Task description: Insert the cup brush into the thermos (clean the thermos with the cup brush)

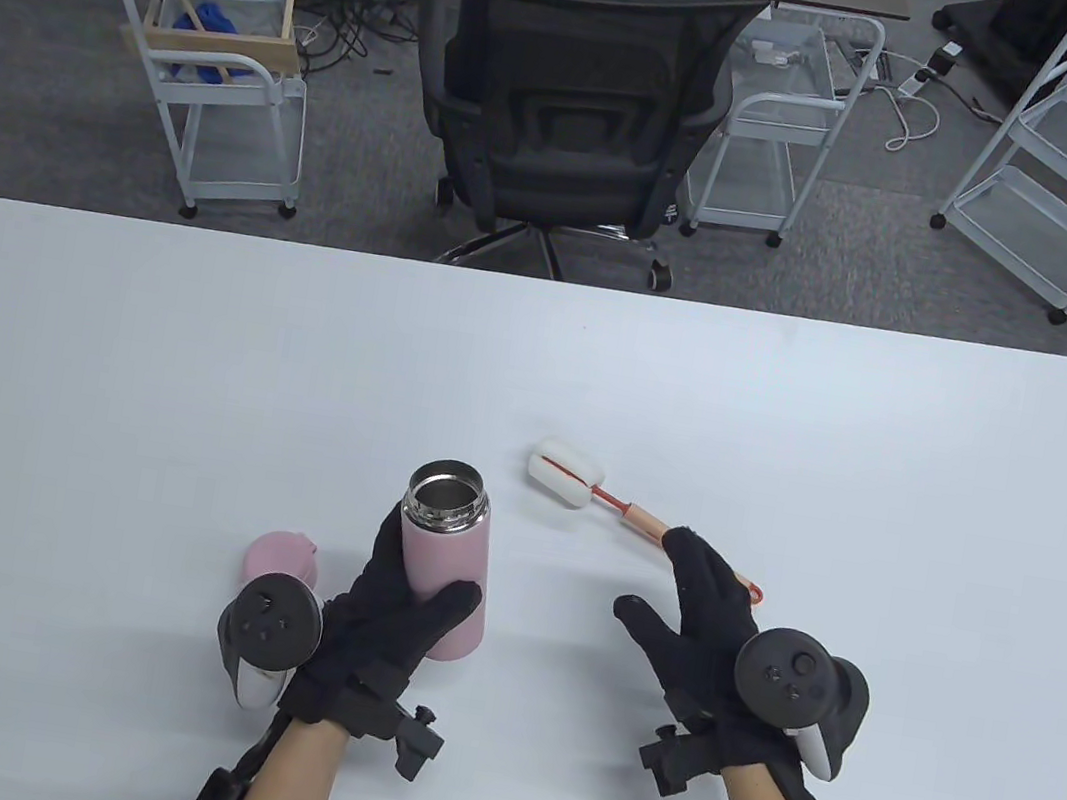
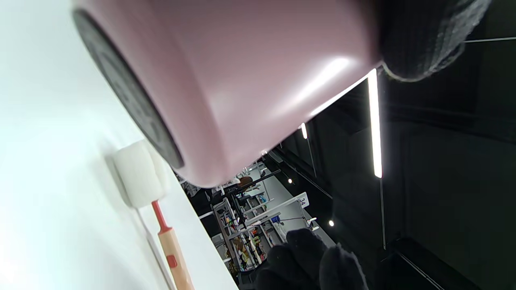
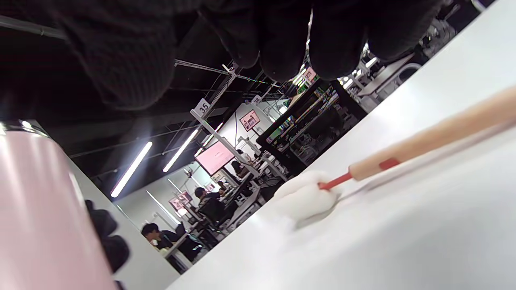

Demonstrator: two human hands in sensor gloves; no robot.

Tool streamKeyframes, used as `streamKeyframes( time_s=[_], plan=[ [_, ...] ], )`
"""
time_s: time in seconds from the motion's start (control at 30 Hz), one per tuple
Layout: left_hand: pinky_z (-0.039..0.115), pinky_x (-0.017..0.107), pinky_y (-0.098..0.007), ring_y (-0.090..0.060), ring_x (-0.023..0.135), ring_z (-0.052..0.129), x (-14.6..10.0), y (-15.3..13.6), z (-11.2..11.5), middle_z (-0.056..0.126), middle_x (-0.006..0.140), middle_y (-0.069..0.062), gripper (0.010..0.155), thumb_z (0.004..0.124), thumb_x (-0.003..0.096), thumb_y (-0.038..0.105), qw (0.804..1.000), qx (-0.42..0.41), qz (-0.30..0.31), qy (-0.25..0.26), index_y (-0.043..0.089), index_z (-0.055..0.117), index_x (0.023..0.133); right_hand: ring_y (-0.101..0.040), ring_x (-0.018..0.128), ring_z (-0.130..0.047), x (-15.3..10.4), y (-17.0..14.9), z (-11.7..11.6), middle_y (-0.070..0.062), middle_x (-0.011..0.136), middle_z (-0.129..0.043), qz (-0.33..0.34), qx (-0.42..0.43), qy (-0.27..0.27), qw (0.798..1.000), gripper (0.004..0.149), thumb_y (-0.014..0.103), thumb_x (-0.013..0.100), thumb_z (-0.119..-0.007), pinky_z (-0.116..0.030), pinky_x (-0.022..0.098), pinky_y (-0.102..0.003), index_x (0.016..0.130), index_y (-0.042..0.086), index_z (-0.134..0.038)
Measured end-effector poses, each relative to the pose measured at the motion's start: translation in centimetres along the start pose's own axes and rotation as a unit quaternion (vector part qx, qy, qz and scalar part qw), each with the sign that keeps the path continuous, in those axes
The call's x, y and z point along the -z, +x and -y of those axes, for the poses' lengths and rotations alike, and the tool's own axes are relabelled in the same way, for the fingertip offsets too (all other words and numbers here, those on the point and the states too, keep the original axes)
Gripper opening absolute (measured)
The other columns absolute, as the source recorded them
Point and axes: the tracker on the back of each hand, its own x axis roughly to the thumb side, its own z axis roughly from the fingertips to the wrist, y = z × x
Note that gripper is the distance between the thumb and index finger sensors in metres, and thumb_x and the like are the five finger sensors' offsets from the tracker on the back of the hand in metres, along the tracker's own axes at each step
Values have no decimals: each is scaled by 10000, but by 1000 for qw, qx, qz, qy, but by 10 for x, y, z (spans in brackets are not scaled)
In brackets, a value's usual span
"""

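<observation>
The thermos stands near the front of the white table, pink-bodied with its steel mouth open and facing up; the left hand grips it low on the body, fingers wrapped around the far side and thumb across the front, and in the left wrist view its dark base looks tipped slightly off the table, though how far is hard to tell. The pink lid lies on the table just left of that hand. The cup brush lies flat on the table to the right of the thermos, its white sponge head pointing toward the far left and its tan handle running back toward the right hand. That hand hovers over the handle's rear end with fingers spread and thumb out, holding nothing; whether a fingertip already touches the handle cannot be told. The brush looks light, with a thin stiff stem and a soft, squashy sponge that should compress to pass the thermos's narrow mouth. The best hold is probably on the tan handle, well back from the sponge, pinched between thumb and fingers so the head can be aimed. The thermos's smooth painted body may be slippery, so the left hand's grip needs to be firm while the sponge is pushed in.
</observation>
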Motion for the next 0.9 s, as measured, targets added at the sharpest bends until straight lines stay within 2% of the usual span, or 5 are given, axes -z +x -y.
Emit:
streamKeyframes(
  time_s=[0.33,0.5,0.67,0.8,0.9],
  plan=[
    [574,722,-647,-553,1089,437,4,4,39,294,1193,-267,719,633,683,494,995,4,1,-95,83,216,1101,-535,1010,-626,-1,9,-21,-223,1151,-539,34,60,66,995,878,641,514,-753,-575,692,-675,1153,112,-464],
    [566,727,-645,-560,1086,419,3,8,57,267,1189,-272,682,599,708,464,992,-42,-2,-121,76,191,1094,-517,1011,-640,-4,13,-35,-198,1151,-531,52,150,121,980,803,617,554,-729,-594,694,-663,1133,131,-457],
    [567,740,-627,-556,1088,409,1,11,72,242,1186,-268,605,531,751,403,986,-81,10,-147,75,149,1086,-508,999,-656,-6,16,-40,-185,1145,-495,67,174,146,971,718,593,580,-698,-639,697,-619,1092,166,-429],
    [578,748,-610,-538,1090,424,-2,12,79,261,1184,-252,538,508,779,337,982,-110,19,-154,76,156,1090,-548,984,-638,-6,13,-41,-221,1146,-433,62,209,152,964,792,605,558,-711,-658,689,-603,1088,131,-364],
    [613,753,-569,-485,1093,486,-2,13,79,336,1187,-220,454,515,779,275,979,-109,30,-169,91,260,1105,-579,970,-629,-5,11,-39,-248,1142,-406,54,213,147,964,897,631,499,-739,-662,679,-608,1085,104,-313]
  ],
)
